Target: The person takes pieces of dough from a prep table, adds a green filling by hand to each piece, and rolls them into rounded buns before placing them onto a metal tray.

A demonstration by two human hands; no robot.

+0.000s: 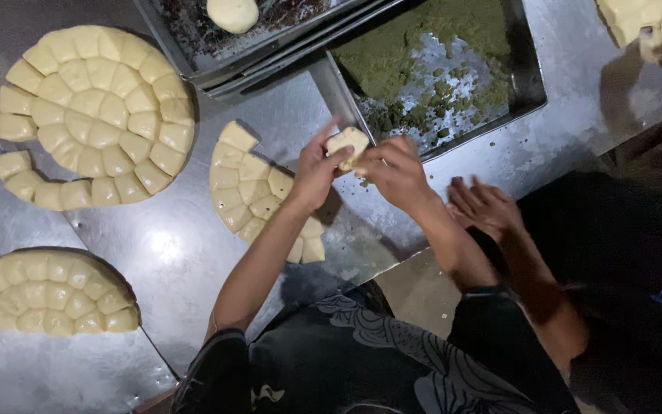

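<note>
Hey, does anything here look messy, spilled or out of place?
Green crumbs lie scattered on the steel table below the green-powder tray, near the dough piece both hands hold. One cut dough wedge juts askew from the half round. Nothing looks damaged.

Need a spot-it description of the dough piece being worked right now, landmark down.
Start at the metal tray of green powder at top centre. Just off its lower left corner, the left hand and right hand meet over the steel table. The dough piece is the single pale lump pinched between them, lifted, unlike the scored slabs lying flat.
</note>
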